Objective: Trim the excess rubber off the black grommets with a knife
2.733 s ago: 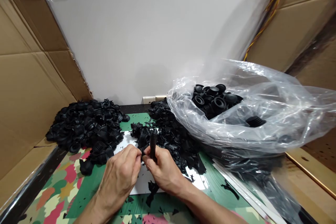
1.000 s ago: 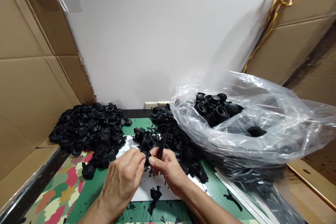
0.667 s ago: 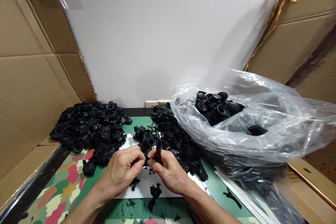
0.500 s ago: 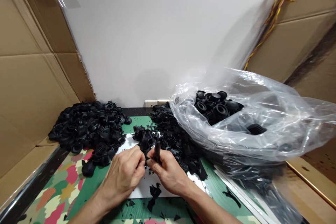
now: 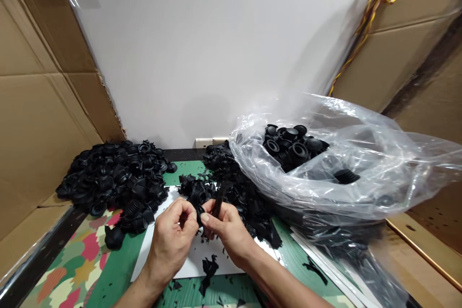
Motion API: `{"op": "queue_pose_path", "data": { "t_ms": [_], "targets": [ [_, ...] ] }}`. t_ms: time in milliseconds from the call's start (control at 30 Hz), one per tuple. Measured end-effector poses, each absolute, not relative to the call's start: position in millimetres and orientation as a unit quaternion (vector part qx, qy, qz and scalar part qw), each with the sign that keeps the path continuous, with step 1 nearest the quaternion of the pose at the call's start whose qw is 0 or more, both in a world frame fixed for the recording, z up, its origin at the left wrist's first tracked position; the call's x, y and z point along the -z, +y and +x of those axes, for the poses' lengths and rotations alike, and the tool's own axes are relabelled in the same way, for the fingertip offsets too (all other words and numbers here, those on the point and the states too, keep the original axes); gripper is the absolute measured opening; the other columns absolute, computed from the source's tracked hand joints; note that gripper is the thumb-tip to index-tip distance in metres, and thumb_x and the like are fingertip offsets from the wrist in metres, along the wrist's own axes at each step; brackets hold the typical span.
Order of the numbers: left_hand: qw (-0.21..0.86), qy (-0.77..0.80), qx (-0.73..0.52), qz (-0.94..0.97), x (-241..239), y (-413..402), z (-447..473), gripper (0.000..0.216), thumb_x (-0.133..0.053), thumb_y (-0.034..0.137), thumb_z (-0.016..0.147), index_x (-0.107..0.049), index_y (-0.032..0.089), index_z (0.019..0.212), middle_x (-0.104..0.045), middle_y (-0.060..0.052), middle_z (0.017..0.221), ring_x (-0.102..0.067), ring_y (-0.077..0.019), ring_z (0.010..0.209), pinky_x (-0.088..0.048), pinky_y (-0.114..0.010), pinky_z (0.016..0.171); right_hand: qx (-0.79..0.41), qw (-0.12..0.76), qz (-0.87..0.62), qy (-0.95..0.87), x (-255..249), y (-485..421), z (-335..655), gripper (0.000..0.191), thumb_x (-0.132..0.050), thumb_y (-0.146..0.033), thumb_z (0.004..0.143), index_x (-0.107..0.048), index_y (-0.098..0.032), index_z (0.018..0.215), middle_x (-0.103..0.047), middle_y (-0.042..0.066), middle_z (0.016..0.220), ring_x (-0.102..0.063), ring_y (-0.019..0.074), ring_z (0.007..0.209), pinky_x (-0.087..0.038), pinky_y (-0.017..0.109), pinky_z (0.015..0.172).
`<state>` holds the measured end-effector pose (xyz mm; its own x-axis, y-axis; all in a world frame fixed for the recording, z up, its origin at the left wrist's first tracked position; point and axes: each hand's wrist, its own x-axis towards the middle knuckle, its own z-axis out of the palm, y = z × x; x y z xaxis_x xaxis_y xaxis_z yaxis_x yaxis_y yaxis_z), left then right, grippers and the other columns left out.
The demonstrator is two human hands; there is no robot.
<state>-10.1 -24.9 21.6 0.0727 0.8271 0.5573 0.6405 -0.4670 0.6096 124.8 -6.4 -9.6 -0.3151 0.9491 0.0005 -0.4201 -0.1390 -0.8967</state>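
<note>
Over a white sheet [image 5: 151,245], my two hands meet with fingertips almost touching. My left hand [image 5: 172,236] is closed, thumb and index finger pinching a small black rubber piece [image 5: 199,212] whose shape is mostly hidden. My right hand [image 5: 233,233] is curled round a dark, slim tool [image 5: 218,201] that sticks up between thumb and fingers; its working end is hidden. The right thumb tip presses close to the rubber piece. Just beyond the fingers lies a small heap of black ribbed rubber parts [image 5: 191,186]. Torn black scraps [image 5: 208,269] lie on the sheet below my hands.
At left is a large pile of black rubber parts [image 5: 115,178]. Black trimmings [image 5: 249,197] are heaped right of centre. A clear plastic bag [image 5: 382,168] holding ribbed plugs [image 5: 298,149] stands at right. Cardboard walls [image 5: 39,120] flank the green mat [image 5: 119,269].
My left hand has turned, its index finger and thumb now forming a loop, and more of the rubber piece shows between the fingertips. The whole view has shifted slightly.
</note>
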Motion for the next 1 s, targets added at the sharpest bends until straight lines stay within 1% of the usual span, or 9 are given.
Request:
{"op": "queue_pose_path", "data": {
  "t_ms": [100,200,267,433,633,867,1000],
  "targets": [
    [0.140,0.508,-0.473,0.707,-23.5,-27.5,-10.5,0.019,-0.050,0.021,0.081,-0.054,0.020,0.062,-0.053,0.004,0.057,-0.049,-0.0108,0.050,-0.043,-0.019,0.047,-0.727,0.492,-0.292,-0.381,12.0,-6.7,122.5,0.040,-0.080,-0.045,0.056,-0.055,-0.016,0.068,-0.048,-0.007,0.047,-0.040,0.0072,0.042,-0.030,0.021,0.044],
    [0.175,0.504,-0.493,0.687,-23.7,-30.8,-11.4,0.013,-0.054,0.022,0.079,-0.059,0.020,0.067,-0.058,0.003,0.060,-0.054,-0.0106,0.051,-0.046,-0.019,0.049,-0.742,0.487,-0.265,-0.376,13.5,-7.3,121.8,0.047,-0.081,-0.051,0.055,-0.055,-0.016,0.071,-0.048,-0.007,0.048,-0.041,0.0067,0.041,-0.034,0.021,0.043],
    [0.193,0.508,-0.504,0.671,-22.9,-32.4,-11.9,0.008,-0.058,0.023,0.076,-0.061,0.020,0.069,-0.060,0.003,0.061,-0.055,-0.0104,0.051,-0.047,-0.018,0.049,-0.732,0.491,-0.265,-0.391,13.7,-7.8,121.5,0.049,-0.081,-0.053,0.054,-0.054,-0.016,0.071,-0.047,-0.008,0.049,-0.041,0.0062,0.041,-0.036,0.021,0.043],
    [0.234,0.534,-0.520,0.625,-20.1,-33.0,-11.7,0.006,-0.062,0.024,0.070,-0.060,0.020,0.066,-0.059,0.004,0.059,-0.055,-0.0103,0.049,-0.047,-0.018,0.047,-0.709,0.499,-0.291,-0.405,10.0,-10.0,120.9,0.048,-0.081,-0.053,0.056,-0.052,-0.017,0.066,-0.044,-0.009,0.048,-0.039,0.0059,0.043,-0.036,0.020,0.043],
    [0.305,0.552,-0.535,0.562,-18.2,-29.8,-11.4,0.010,-0.064,0.028,0.066,-0.061,0.019,0.067,-0.060,0.003,0.060,-0.056,-0.0113,0.049,-0.051,-0.021,0.047,-0.752,0.489,-0.265,-0.353,8.5,-9.1,120.4,0.046,-0.084,-0.047,0.053,-0.052,-0.017,0.065,-0.042,-0.010,0.046,-0.037,0.0061,0.042,-0.039,0.021,0.043],
    [0.295,0.554,-0.547,0.554,-19.5,-31.1,-10.2,0.010,-0.066,0.026,0.063,-0.061,0.019,0.067,-0.061,0.003,0.060,-0.058,-0.0116,0.050,-0.052,-0.021,0.047,-0.796,0.474,-0.219,-0.304,15.4,-7.2,119.4,0.040,-0.085,-0.039,0.054,-0.054,-0.017,0.067,-0.046,-0.008,0.047,-0.043,0.0075,0.043,-0.042,0.022,0.046],
    [0.286,0.550,-0.550,0.560,-14.5,-30.4,-13.7,0.011,-0.067,0.025,0.064,-0.061,0.019,0.072,-0.063,0.003,0.064,-0.060,-0.0126,0.054,-0.053,-0.022,0.050,-0.798,0.477,-0.218,-0.298,14.7,-7.5,119.3,0.038,-0.085,-0.037,0.054,-0.056,-0.017,0.066,-0.048,-0.007,0.046,-0.043,0.0083,0.043,-0.042,0.022,0.046]
  ]
}}
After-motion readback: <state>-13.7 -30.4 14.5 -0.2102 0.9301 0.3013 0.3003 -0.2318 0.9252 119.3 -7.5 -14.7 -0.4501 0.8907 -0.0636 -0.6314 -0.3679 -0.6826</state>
